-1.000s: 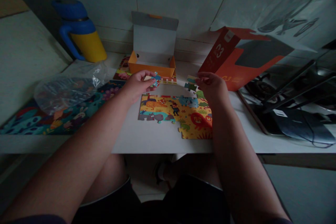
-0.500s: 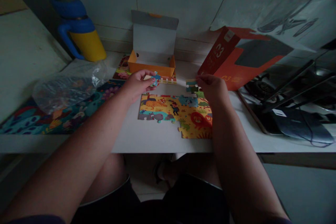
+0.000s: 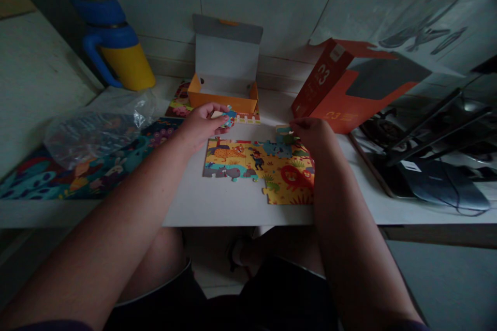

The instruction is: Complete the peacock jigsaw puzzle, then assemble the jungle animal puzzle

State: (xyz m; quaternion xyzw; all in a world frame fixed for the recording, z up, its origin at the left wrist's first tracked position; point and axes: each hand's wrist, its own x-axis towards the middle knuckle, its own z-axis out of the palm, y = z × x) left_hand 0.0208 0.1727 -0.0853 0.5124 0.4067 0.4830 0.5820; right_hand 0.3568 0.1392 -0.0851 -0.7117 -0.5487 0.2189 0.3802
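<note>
My left hand point(image 3: 202, 125) is closed on a light blue and cream puzzle piece point(image 3: 230, 118), held up in front of the orange box point(image 3: 223, 102). Between the fingertips of my right hand point(image 3: 309, 132) is another puzzle piece point(image 3: 284, 134), pale at the top and green below. It hangs at the upper right edge of a partly joined jigsaw puzzle point(image 3: 248, 160); whether it touches the puzzle I cannot tell. That puzzle shows animals on yellow, a red lion point(image 3: 292, 176) among them. My right hand and forearm cover its right side.
A crumpled clear plastic bag point(image 3: 97, 129) lies on a dark teal picture puzzle point(image 3: 116, 170) at the left. Behind stands a blue and yellow jug point(image 3: 124, 57). A tilted orange-red box point(image 3: 349, 88) leans at the back right, near a stove point(image 3: 382, 129) and a black rack point(image 3: 435, 129).
My right hand has lowered its puzzle piece slightly towards the top edge of the joined puzzle. My left hand has stayed nearly still with its piece.
</note>
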